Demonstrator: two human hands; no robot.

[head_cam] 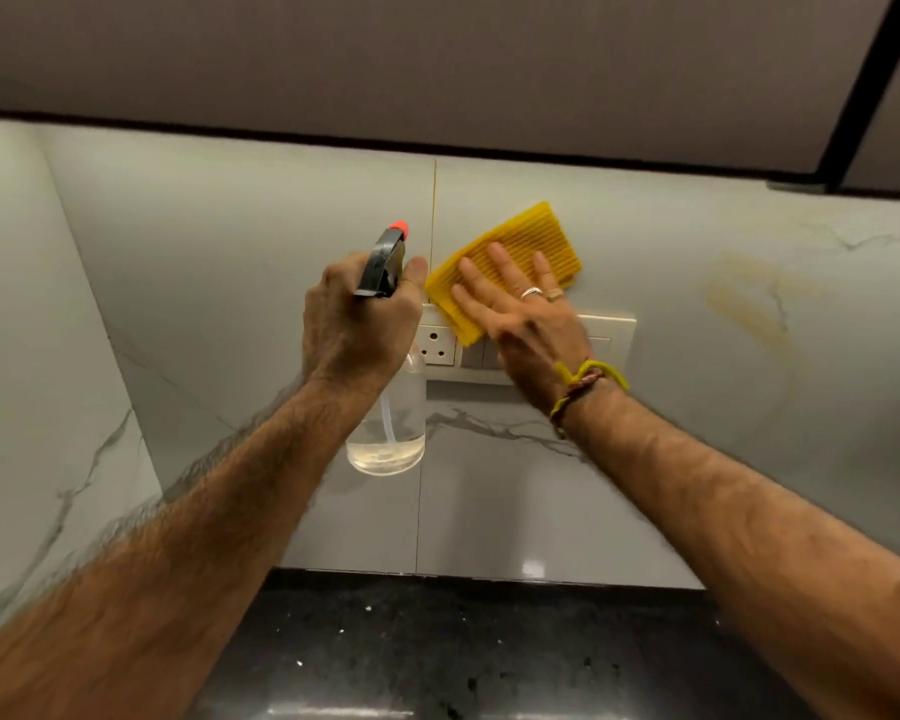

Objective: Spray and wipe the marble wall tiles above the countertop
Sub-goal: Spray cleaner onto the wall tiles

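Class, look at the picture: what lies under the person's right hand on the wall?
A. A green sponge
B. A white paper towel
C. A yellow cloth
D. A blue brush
C: the right hand presses flat, fingers straight, on a yellow cloth against the wall tiles, just above the socket plate, while the left hand grips a spray bottle.

Two hands: the left hand (357, 324) and the right hand (520, 314); one spray bottle (388, 407) at centre frame; one yellow cloth (510, 257) just right of it; one switch plate (606, 335); two finger rings (532, 292); one wrist thread (588, 379)
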